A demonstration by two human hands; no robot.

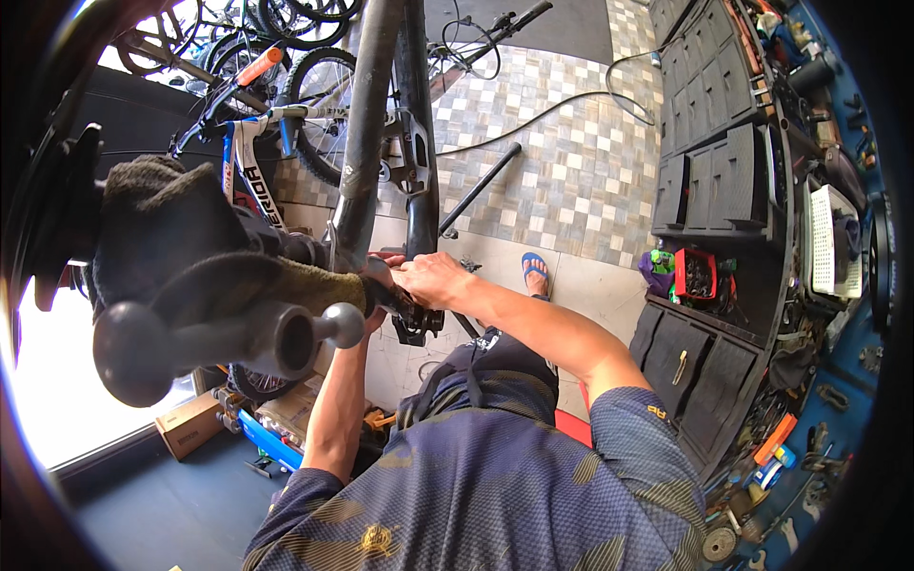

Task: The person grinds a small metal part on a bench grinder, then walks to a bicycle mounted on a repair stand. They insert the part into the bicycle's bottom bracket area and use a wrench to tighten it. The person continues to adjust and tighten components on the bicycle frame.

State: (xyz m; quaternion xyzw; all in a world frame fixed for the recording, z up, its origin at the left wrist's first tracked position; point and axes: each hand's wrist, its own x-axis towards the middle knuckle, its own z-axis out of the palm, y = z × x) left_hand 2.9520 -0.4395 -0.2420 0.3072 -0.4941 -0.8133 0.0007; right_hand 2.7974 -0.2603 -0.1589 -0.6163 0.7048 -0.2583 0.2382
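A bare bicycle frame (361, 143), dark grey and black, hangs upright in front of me. My right hand (433, 280) bends over its lower end, fingers curled in against the frame. Mostly hidden behind the frame and the stand, my left hand (375, 322) reaches the same spot from below; its fingers cannot be made out. Just under my right hand sticks out a black bracket-like part (411, 333) with a bolt. To the left, a repair stand clamp (214, 343) with round knobs crowds the frame. A dark cloth (171, 224) is draped over the clamp.
Several bicycles (319, 105) stand at the far left. A black bar (486, 186) leans beyond the frame over the tiled floor (571, 143). At right are a black drawer cabinet (709, 86), a red bin (695, 274) and a tool-covered blue bench (819, 457). A cardboard box (190, 423) sits lower left.
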